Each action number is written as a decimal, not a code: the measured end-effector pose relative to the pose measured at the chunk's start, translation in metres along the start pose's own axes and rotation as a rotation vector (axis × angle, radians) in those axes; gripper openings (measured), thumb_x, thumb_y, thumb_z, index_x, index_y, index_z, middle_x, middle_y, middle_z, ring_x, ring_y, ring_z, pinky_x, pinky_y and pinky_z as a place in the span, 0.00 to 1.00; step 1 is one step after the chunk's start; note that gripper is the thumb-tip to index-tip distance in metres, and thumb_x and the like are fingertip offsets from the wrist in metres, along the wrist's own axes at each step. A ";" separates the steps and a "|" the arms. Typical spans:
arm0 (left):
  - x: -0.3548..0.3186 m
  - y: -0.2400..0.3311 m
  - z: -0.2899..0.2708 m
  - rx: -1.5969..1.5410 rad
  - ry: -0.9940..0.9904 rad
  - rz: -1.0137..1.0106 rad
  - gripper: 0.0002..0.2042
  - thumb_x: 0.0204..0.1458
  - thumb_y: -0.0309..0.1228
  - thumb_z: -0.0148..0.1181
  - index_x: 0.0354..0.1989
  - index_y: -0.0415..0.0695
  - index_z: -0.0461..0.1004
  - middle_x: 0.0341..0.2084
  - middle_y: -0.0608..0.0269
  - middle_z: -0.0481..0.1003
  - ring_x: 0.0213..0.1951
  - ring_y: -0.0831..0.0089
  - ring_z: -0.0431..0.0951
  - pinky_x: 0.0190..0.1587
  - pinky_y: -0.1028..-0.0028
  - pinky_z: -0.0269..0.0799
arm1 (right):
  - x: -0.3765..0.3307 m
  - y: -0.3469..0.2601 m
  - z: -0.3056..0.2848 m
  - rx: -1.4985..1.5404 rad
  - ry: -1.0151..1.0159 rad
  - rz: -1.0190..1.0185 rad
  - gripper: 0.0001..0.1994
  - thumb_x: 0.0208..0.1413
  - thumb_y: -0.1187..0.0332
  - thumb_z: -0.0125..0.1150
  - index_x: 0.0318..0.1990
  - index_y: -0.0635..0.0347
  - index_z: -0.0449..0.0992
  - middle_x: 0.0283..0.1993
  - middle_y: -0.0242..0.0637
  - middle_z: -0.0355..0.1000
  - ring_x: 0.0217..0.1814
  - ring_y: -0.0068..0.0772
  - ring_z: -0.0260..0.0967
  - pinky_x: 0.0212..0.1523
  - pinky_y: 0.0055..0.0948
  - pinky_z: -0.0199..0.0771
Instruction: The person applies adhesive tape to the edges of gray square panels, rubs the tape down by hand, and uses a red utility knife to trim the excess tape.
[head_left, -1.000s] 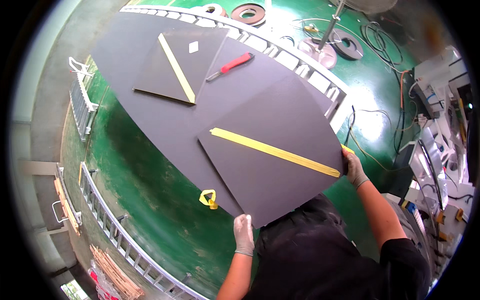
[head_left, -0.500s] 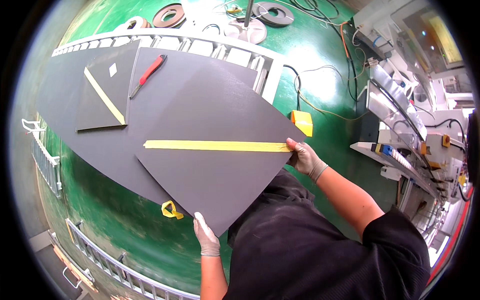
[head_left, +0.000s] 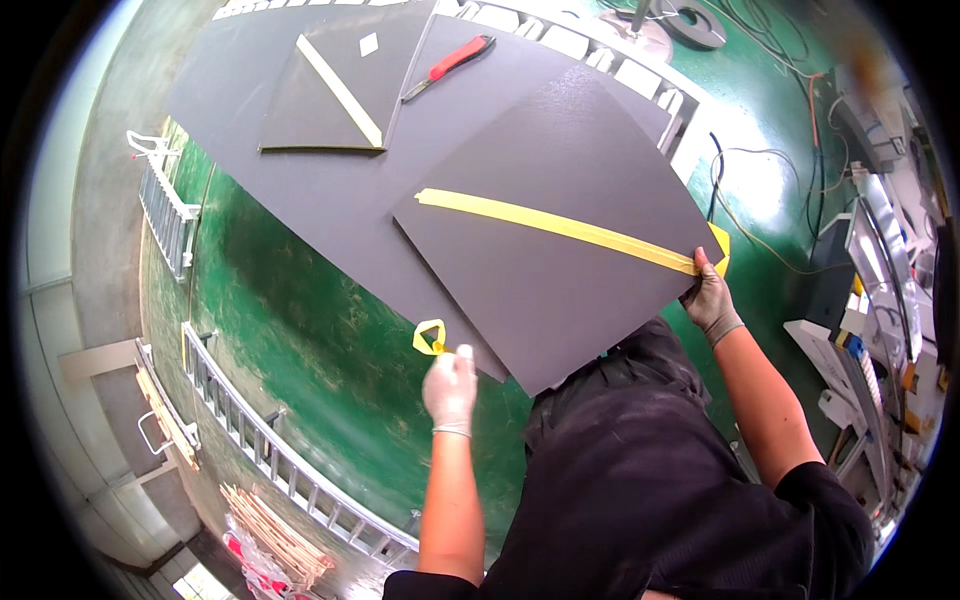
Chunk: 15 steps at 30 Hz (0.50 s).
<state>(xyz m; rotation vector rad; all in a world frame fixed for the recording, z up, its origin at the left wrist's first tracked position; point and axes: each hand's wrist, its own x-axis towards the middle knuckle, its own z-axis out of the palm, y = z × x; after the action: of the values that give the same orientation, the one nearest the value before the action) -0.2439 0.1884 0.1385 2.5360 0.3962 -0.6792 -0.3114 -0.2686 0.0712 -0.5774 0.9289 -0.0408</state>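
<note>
A dark grey square panel (head_left: 560, 330) lies turned on a larger grey sheet (head_left: 300, 215), its near corner against my body. A yellow tape strip (head_left: 560, 228) crosses it from the left corner to the right one. My right hand (head_left: 712, 298), in a thin pale glove, grips the right corner, thumb on top at the tape's end and fingers underneath. My left hand (head_left: 452, 390), gloved too, is off the panel with its fingers curled together. Its fingertips meet the lower end of a yellow tape loop (head_left: 428, 338) at the sheet's near edge.
A smaller grey panel (head_left: 350, 85) with a tape strip and a white label lies far left. Beside it is a red utility knife (head_left: 458, 58), blade out. A roller conveyor (head_left: 640, 80) runs behind. Cables (head_left: 775, 160) cross the green floor; a metal rail (head_left: 290, 480) stands near left.
My left hand has let go of the panel's near corner and moved to the yellow tape loop. My right hand keeps its grip. The whole view has shifted and turned.
</note>
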 end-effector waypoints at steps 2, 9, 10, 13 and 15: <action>0.024 -0.042 0.003 -0.291 0.233 -0.016 0.16 0.62 0.42 0.62 0.40 0.39 0.76 0.33 0.53 0.80 0.35 0.57 0.80 0.39 0.60 0.73 | 0.009 -0.001 -0.006 0.013 0.017 0.020 0.19 0.69 0.54 0.58 0.58 0.57 0.73 0.56 0.34 0.77 0.56 0.36 0.76 0.59 0.41 0.77; 0.060 -0.095 0.004 -0.805 0.133 -0.078 0.09 0.59 0.30 0.61 0.40 0.36 0.78 0.30 0.68 0.72 0.33 0.78 0.70 0.37 0.75 0.68 | 0.029 0.004 0.038 -0.074 -0.003 0.038 0.21 0.68 0.52 0.60 0.59 0.56 0.73 0.55 0.34 0.77 0.55 0.35 0.77 0.56 0.38 0.79; 0.058 -0.104 0.000 -0.670 0.176 -0.032 0.08 0.59 0.30 0.60 0.35 0.37 0.77 0.30 0.66 0.73 0.32 0.79 0.71 0.37 0.75 0.67 | 0.030 0.005 0.044 -0.094 -0.005 0.029 0.21 0.68 0.52 0.59 0.58 0.56 0.73 0.55 0.34 0.77 0.54 0.35 0.77 0.55 0.37 0.79; 0.037 -0.070 -0.038 -1.015 0.032 -0.188 0.07 0.59 0.31 0.58 0.33 0.41 0.75 0.30 0.64 0.74 0.33 0.74 0.77 0.38 0.71 0.77 | 0.035 0.002 0.050 -0.118 0.006 0.027 0.21 0.68 0.52 0.58 0.58 0.56 0.73 0.54 0.35 0.78 0.52 0.34 0.78 0.54 0.36 0.80; 0.021 -0.059 -0.068 -1.003 -0.147 -0.182 0.06 0.59 0.30 0.58 0.33 0.42 0.74 0.28 0.64 0.73 0.32 0.72 0.79 0.38 0.70 0.80 | 0.033 0.002 0.054 -0.131 -0.015 0.016 0.20 0.69 0.51 0.57 0.58 0.56 0.73 0.54 0.34 0.78 0.52 0.33 0.78 0.54 0.36 0.80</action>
<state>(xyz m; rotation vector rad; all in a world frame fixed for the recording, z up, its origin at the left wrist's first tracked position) -0.2231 0.2765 0.1567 1.5068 0.7039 -0.5307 -0.2505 -0.2517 0.0709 -0.6905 0.9260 0.0385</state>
